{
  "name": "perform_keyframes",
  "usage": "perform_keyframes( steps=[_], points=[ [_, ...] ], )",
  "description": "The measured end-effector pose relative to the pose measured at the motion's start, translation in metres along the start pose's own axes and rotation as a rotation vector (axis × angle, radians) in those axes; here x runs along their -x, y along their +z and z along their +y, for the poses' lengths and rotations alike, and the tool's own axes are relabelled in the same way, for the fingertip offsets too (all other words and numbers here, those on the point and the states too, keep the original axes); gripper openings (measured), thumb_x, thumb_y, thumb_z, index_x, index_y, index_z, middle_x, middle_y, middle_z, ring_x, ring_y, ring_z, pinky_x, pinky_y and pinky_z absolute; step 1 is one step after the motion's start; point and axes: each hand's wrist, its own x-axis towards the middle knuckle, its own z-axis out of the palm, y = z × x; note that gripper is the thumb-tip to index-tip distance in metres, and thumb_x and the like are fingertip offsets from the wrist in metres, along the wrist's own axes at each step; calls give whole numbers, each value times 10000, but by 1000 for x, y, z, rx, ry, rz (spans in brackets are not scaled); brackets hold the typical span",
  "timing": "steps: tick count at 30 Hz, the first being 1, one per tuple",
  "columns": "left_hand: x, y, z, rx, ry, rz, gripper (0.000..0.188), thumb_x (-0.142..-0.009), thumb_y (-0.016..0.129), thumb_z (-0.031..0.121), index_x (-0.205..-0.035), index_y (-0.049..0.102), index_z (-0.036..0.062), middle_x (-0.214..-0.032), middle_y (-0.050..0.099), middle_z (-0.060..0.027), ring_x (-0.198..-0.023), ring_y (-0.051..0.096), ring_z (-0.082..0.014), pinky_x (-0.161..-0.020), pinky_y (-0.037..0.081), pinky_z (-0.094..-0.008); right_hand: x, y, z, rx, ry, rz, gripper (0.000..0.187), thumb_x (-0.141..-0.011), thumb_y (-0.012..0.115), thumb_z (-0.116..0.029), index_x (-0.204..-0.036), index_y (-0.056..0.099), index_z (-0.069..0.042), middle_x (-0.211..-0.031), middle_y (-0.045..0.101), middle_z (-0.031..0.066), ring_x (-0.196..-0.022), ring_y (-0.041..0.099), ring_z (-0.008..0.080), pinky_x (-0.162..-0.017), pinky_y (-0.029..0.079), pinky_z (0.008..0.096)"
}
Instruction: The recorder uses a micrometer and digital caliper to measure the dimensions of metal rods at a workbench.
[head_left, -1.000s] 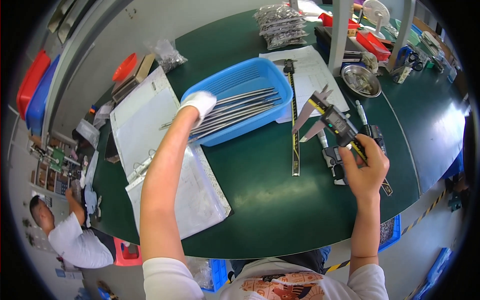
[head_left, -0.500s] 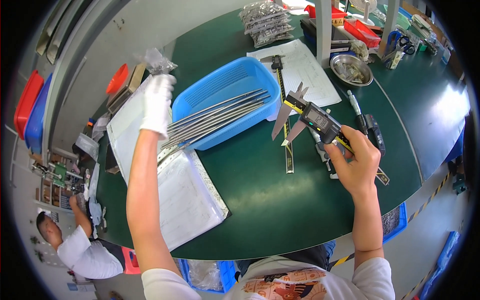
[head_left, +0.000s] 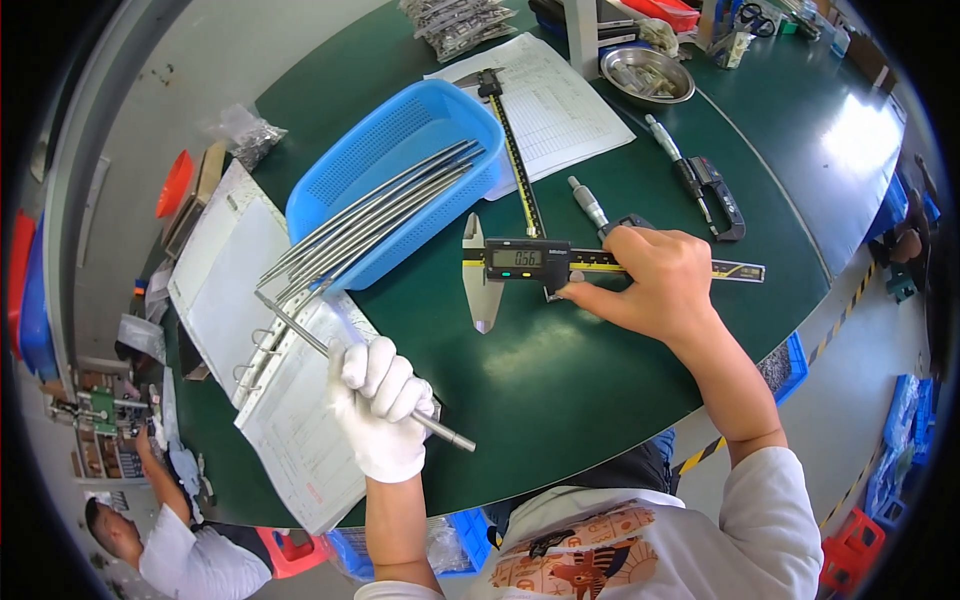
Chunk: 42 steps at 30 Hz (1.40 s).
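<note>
My left hand [head_left: 380, 410], in a white glove, is closed round a thin metal rod [head_left: 446, 433]. The rod slants from the basket's near left corner down past my fist. My bare right hand [head_left: 662, 285] grips a digital caliper [head_left: 530, 262] by its beam, the jaws pointing left and nearly together with nothing between them. A blue perforated basket [head_left: 400, 120] holds several more rods [head_left: 385, 208], their ends sticking out over its near left rim. Beyond the held caliper lies a second caliper [head_left: 512, 140]. One micrometer [head_left: 588, 200] is partly hidden behind my right hand.
An open ring binder [head_left: 290, 440] lies at the left. Paper sheets [head_left: 565, 105], a steel bowl of small parts [head_left: 688, 90] and another micrometer [head_left: 705, 185] are at the back right. Bagged parts [head_left: 455, 28] are stacked at the far edge. A person [head_left: 185, 545] sits at far left.
My left hand has come back toward me from beside the basket and now clearly holds a rod. The caliper has swung level, and its jaws have closed from a wide gap.
</note>
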Motion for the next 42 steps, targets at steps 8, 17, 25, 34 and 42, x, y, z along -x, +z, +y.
perform_keyframes(
  steps=[8,17,25,34,42],
  points=[
    [15,-13,-12,-727,274,257,351,-909,343,347,-676,423,97,-492,305,12,-358,249,-70,-305,216,-208,1,3,3,-59,-23,37,489,-474,734,-490,-539,446,-100,-456,445,20,-384,453,192,-369,333,289],
    [8,-15,-10,-826,412,371,289,-904,367,348,-737,414,116,-467,310,20,-341,288,-86,-303,262,-224,0,3,1,-123,-172,32,398,-522,756,-354,-655,521,-62,-516,466,21,-408,442,176,-374,330,265],
    [13,-22,1,-781,429,261,272,-889,385,324,-766,403,82,-514,399,-71,-394,391,-167,-387,401,-307,0,-5,-8,-212,-208,-34,369,-592,690,-282,-843,591,-31,-548,467,32,-398,419,156,-371,322,261],
    [11,-20,-2,-875,456,262,226,-890,384,309,-775,375,114,-540,334,-16,-414,343,-121,-374,349,-270,0,-4,-6,-181,-314,-48,426,-602,690,-332,-885,612,-24,-516,399,14,-388,390,140,-368,311,246],
    [9,-24,1,-860,445,289,229,-882,406,313,-771,376,114,-538,333,-6,-409,351,-119,-372,343,-261,0,-4,-10,-195,-334,-51,427,-597,690,-305,-901,614,-15,-513,404,15,-391,402,140,-372,320,247]
  ],
)
